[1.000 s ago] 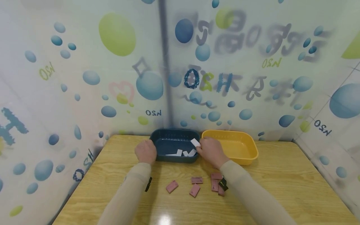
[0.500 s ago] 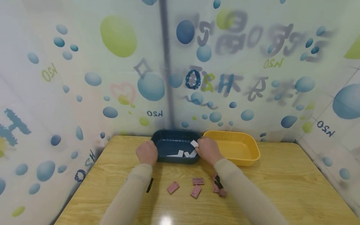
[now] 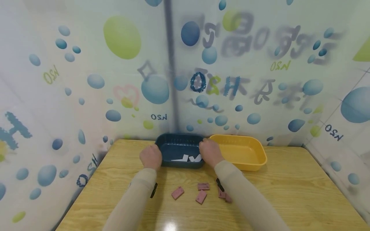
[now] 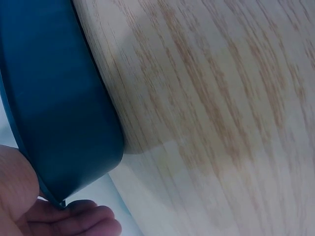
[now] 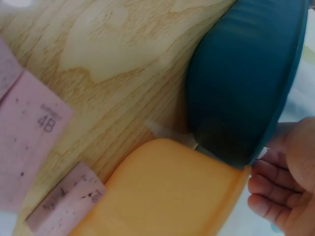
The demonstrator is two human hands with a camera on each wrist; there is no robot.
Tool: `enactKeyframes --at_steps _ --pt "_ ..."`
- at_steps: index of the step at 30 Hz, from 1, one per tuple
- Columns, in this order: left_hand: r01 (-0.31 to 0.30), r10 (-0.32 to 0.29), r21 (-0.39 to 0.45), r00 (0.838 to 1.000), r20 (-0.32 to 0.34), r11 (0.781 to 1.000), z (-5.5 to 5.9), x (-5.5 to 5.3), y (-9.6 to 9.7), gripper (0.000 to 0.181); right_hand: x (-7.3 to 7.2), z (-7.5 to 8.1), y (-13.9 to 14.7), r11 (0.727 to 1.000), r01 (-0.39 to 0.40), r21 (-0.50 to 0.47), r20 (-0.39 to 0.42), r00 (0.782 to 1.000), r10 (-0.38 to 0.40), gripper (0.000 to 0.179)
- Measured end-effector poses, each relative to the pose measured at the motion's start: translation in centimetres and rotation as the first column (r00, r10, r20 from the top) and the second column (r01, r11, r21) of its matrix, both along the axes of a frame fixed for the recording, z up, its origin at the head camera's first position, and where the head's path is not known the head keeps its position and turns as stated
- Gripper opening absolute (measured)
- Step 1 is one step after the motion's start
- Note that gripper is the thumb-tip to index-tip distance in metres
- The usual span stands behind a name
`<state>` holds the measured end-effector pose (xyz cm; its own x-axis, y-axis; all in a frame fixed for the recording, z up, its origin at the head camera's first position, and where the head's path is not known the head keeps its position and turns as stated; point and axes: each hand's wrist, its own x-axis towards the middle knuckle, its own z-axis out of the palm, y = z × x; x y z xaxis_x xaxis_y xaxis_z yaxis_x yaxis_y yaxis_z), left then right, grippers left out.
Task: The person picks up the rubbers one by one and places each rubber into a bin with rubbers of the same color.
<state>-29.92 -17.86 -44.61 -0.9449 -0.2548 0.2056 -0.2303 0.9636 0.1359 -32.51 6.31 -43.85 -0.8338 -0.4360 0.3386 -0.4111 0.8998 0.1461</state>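
A dark blue plastic basin [image 3: 180, 164] stands by the wall, with several white blocks [image 3: 185, 157] lying inside it. My left hand [image 3: 151, 157] grips its left end; in the left wrist view, the thumb and curled fingers [image 4: 74, 219] lie either side of the rim. At the right end, my right hand [image 3: 211, 152] holds the rim where the yellow basin [image 3: 245, 164] adjoins. The right wrist view has its fingers [image 5: 273, 189] curled beneath the blue rim. No white block shows in that hand.
Several pink erasers [image 3: 177, 192] lie on the wooden table [image 3: 121, 186] in front of the basins, some partly behind the right sleeve [image 3: 245, 189]. One is printed 4B in the right wrist view. A patterned wall [image 3: 185, 122] rises behind.
A white block held in my right hand over the blue basin is out of sight now. That hand has moved slightly left onto the basin's rim. My left hand keeps its hold.
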Motion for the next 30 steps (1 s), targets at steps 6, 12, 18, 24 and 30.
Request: enactKeyframes --at_steps 6,12,18,24,30 --pt "0.002 -0.002 0.005 1.000 0.007 1.000 -0.2 0.0 0.0 0.032 -0.5 -0.6 0.6 1.000 -0.016 0.004 -0.041 0.999 0.016 0.007" --pt "-0.006 0.006 0.004 1.000 -0.012 1.000 -0.4 -0.1 0.1 0.034 -0.4 -0.8 1.1 0.999 -0.026 -0.044 -0.061 0.998 0.024 0.011" --pt "-0.009 0.009 0.005 1.000 -0.015 1.000 -0.4 -0.1 0.1 0.036 0.0 -0.1 1.7 0.997 0.000 -0.076 -0.014 1.000 -0.001 0.015" --pt "-0.009 0.009 0.011 1.000 -0.004 1.000 -0.1 0.0 0.0 0.036 0.5 0.9 2.2 0.991 0.036 -0.129 0.057 0.998 -0.029 0.018" --pt "-0.007 0.007 0.003 1.000 0.010 1.000 0.1 0.0 0.0 0.037 1.3 1.5 2.7 0.984 0.035 -0.174 0.071 0.997 -0.023 0.018"
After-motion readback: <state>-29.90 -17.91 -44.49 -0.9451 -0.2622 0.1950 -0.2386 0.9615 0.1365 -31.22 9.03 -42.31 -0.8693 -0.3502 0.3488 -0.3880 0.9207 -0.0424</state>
